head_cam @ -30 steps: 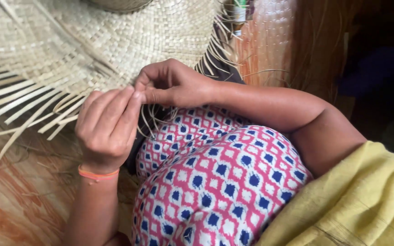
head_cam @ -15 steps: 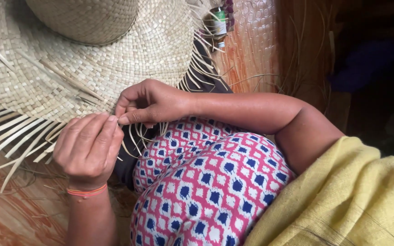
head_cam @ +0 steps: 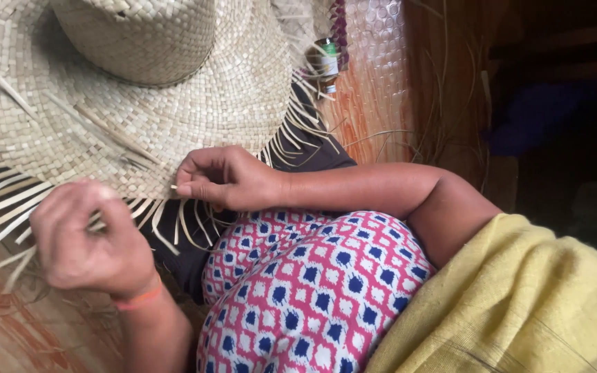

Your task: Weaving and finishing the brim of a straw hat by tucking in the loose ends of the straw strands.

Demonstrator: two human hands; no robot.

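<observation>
A wide woven straw hat (head_cam: 174,90) lies across my lap, crown at the top, its brim edge fringed with loose flat straw strips (head_cam: 8,207). My right hand (head_cam: 226,179) pinches a strip at the brim's near edge between thumb and forefinger. My left hand (head_cam: 84,238), an orange band on its wrist, is curled around several loose strips at the brim's lower left. The two hands are about a hand's width apart. The fingertips of my left hand are turned away and hidden.
My knee in pink, white and blue patterned cloth (head_cam: 312,290) fills the lower middle, with yellow cloth (head_cam: 519,304) at lower right. A small bottle (head_cam: 327,65) stands beyond the brim on an orange woven mat (head_cam: 374,103). Loose straw lies about; the right side is dark.
The view has tilted so the hat's crown shows more. My hands have moved apart, the left hand drawing strips down and to the left while the right keeps its pinch at the brim.
</observation>
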